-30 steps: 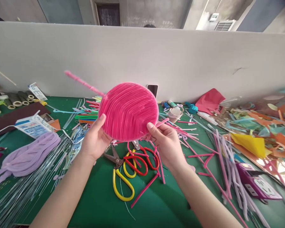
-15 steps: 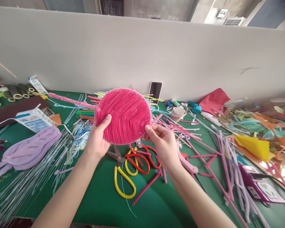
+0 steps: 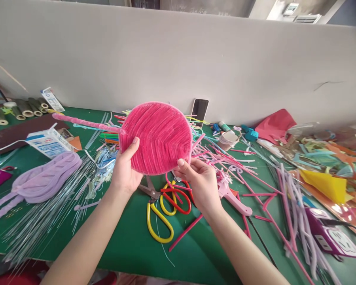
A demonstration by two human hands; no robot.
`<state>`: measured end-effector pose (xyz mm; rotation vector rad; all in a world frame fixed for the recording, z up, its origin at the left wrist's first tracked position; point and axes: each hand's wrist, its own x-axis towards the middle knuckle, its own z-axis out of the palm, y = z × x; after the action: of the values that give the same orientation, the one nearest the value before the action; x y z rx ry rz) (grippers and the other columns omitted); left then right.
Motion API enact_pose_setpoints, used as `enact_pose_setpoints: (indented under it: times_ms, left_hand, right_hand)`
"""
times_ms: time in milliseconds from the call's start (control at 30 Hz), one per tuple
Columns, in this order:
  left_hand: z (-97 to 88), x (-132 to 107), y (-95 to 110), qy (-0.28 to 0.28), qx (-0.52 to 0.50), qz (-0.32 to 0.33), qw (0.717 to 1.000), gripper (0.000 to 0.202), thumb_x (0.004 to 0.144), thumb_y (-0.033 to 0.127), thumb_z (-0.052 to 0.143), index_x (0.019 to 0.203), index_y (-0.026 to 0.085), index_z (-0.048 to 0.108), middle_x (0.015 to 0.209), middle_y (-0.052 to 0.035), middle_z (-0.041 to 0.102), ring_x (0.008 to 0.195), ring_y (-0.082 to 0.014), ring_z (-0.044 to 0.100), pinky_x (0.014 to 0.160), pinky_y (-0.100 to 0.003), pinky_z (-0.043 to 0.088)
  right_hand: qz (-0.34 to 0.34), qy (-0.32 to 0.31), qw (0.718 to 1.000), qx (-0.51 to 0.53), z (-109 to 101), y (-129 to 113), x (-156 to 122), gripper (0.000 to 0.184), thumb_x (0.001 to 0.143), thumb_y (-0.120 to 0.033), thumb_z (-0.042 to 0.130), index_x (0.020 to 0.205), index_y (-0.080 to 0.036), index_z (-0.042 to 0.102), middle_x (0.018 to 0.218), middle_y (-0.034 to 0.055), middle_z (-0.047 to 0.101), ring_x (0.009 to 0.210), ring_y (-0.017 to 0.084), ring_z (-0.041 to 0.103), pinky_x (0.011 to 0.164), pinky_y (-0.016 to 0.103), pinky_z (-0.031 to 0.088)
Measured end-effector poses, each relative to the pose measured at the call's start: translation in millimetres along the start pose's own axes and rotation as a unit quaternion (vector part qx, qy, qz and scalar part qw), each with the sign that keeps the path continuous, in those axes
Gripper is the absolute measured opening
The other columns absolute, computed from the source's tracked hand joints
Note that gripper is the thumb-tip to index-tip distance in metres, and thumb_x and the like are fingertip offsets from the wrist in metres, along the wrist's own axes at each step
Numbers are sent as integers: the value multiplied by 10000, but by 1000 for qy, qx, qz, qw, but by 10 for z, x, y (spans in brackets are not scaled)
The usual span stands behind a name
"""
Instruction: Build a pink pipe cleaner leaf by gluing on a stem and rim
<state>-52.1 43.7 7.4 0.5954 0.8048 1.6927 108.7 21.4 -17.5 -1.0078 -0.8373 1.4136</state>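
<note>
A round pink fan point(image 3: 157, 136), covered with rows of fuzzy pipe cleaner, is held up above the table, its wrapped handle pointing left. My left hand point(image 3: 127, 168) grips its lower left edge, thumb on the front face and fingers behind. At the lower right rim, my right hand point(image 3: 197, 176) pinches the edge between thumb and fingers; the fingertips behind are partly hidden. Below the fan lie yellow-handled scissors point(image 3: 160, 221) and red-handled scissors point(image 3: 178, 200). A pink glue gun point(image 3: 234, 200) rests just right of my right hand.
Left on the green table point(image 3: 130, 253) are a lilac pipe-cleaner piece point(image 3: 47, 178), thin wire stems point(image 3: 47, 221) and an open box point(image 3: 49, 142). A phone point(image 3: 200, 109) leans on the partition. To the right lie lilac pipe cleaners point(image 3: 302, 221), a purple power strip point(image 3: 332, 233) and coloured scraps.
The view has shifted slightly, with the tabletop appearing a little farther right. Both hands keep hold of the fan, which sits slightly higher in view. My right thumb has moved slightly along the rim.
</note>
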Motion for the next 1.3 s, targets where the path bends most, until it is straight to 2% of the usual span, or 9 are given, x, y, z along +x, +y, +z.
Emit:
enact_pose_setpoints:
  times_ms: [300,467,633,800,967,1067,1133,1167,1300]
  left_hand:
    - [-16,9,-72,-13,-11,-8,1000,231,876,253,662,1103,227,692,1252,-60,695,1289,-276,564,1076,-431,489]
    - [-22,20,-65,-3,-29,-18,999,210,912,274,611,1095,210,691,1260,-69,689,1289,-275,563,1075,-432,493]
    - [-16,3,-66,0,-35,-26,999,227,906,265,620,1123,225,673,1271,-63,683,1293,-281,560,1060,-427,506]
    - [-7,-1,-70,6,-38,-31,999,234,909,299,617,1125,224,670,1285,-69,675,1272,-288,578,1040,-433,522]
    - [-20,-17,-89,-31,-30,-33,999,276,905,360,629,1153,244,661,1279,-64,679,1279,-293,570,1032,-438,523]
    - [-34,-16,-52,-34,-21,-29,999,248,921,358,604,1135,251,672,1290,-56,672,1294,-285,557,1046,-439,512]
    - [-53,-1,-6,-34,-24,-22,999,219,942,340,570,1106,255,687,1282,-45,676,1305,-271,547,1058,-432,503]
    - [-66,10,18,-37,-26,-13,999,212,949,332,557,1095,259,692,1276,-39,679,1314,-262,539,1065,-426,498]
    - [-137,73,75,-55,-18,30,998,208,946,335,565,1089,263,697,1277,-33,679,1352,-247,500,1084,-407,481]
  right_hand:
    - [-3,27,1000,7,51,89,17,269,657,-395,859,741,-184,715,677,-2,727,632,148,705,709,293,613]
    - [32,14,998,49,134,148,-44,279,647,-348,875,818,-177,737,748,-2,747,724,139,723,732,254,598]
    - [21,26,997,75,199,206,-82,230,660,-340,866,730,-180,715,676,-18,725,654,126,705,679,240,589]
    - [23,18,997,65,229,243,-95,238,681,-362,850,782,-185,727,725,-14,739,699,132,713,744,260,592]
    - [37,7,998,49,248,247,-105,257,676,-398,843,743,-193,702,732,-6,744,706,153,720,767,289,591]
    - [16,-41,998,-55,169,157,-126,272,738,-464,779,783,-204,714,783,27,758,749,192,727,784,340,587]
    - [-9,-82,971,-223,69,81,-170,293,783,-479,732,903,-212,746,898,66,768,844,241,724,811,393,575]
    - [-28,-98,940,-325,13,53,-200,304,792,-460,727,976,-219,752,966,84,763,917,274,710,841,430,562]
    - [-98,-154,753,-632,-189,92,-327,512,693,-312,831,1175,-198,704,1161,154,687,1157,397,559,978,574,457]
